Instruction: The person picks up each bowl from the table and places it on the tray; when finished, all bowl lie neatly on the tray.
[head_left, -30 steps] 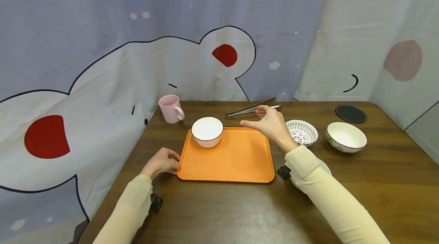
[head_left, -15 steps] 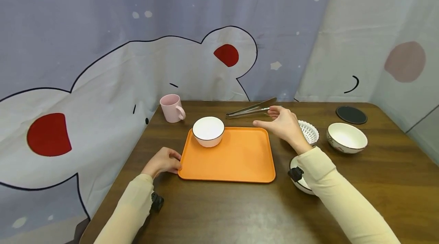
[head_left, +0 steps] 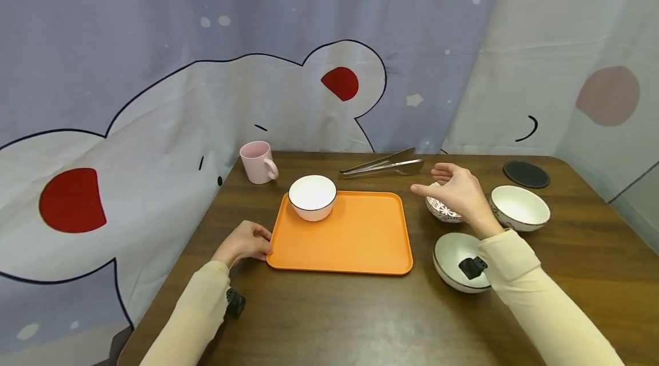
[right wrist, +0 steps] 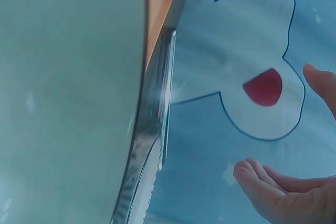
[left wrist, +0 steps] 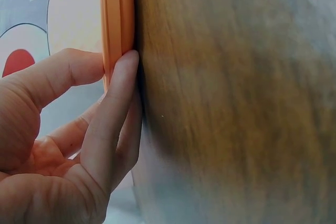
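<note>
The right hand [head_left: 460,191] has moved over near the lacy bowl [head_left: 443,212], fingers apart and empty, so only the left hand [head_left: 244,242] holds something, pinching the orange tray [head_left: 355,240] on the table [head_left: 329,320].

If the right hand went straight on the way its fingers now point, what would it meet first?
Probably the tongs, whose broad ends lie ahead and left of the right hand in the head view. The hand may be high enough to pass over them; depth is unclear.
</note>
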Available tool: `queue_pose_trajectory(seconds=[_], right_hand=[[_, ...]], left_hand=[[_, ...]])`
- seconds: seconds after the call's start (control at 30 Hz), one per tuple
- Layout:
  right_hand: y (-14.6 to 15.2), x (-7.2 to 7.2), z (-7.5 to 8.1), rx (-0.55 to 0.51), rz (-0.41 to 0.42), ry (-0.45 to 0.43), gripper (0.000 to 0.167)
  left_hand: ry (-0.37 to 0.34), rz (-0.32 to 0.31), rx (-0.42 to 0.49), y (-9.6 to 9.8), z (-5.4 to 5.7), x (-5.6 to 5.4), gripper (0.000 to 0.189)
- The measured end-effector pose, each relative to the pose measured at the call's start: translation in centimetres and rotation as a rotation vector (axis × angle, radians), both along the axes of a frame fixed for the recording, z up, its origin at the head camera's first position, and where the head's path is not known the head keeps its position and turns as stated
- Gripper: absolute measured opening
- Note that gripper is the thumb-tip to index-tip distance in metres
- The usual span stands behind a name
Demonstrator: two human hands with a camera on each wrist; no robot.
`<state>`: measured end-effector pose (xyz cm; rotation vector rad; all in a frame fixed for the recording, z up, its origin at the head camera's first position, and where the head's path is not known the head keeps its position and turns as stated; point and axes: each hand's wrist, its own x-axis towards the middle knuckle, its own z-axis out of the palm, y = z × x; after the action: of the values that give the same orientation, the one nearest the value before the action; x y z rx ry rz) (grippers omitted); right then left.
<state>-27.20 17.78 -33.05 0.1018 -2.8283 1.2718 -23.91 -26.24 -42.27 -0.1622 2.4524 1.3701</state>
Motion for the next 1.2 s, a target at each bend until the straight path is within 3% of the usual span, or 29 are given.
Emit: queue_pose_trajectory(seconds=[0.3, 0.7, 1.2], right_hand=[[2.8, 0.6, 0.0, -0.014, -0.018, -0.004, 0.098], [6.8, 1.3, 0.0, 0.057, -0.060, -0.011, 0.106], [13.0, 2.5, -3.2, 0.266, -0.226, 0.043, 0.103]], left_hand=[[0.001, -0.001, 0.005, -0.2, 0.0, 0.0, 0.035], [-0.010, -0.003, 0.005, 0.0, 0.3, 0.1, 0.037], [0.008, -0.015, 0.005, 0.1, 0.0, 0.1, 0.037]])
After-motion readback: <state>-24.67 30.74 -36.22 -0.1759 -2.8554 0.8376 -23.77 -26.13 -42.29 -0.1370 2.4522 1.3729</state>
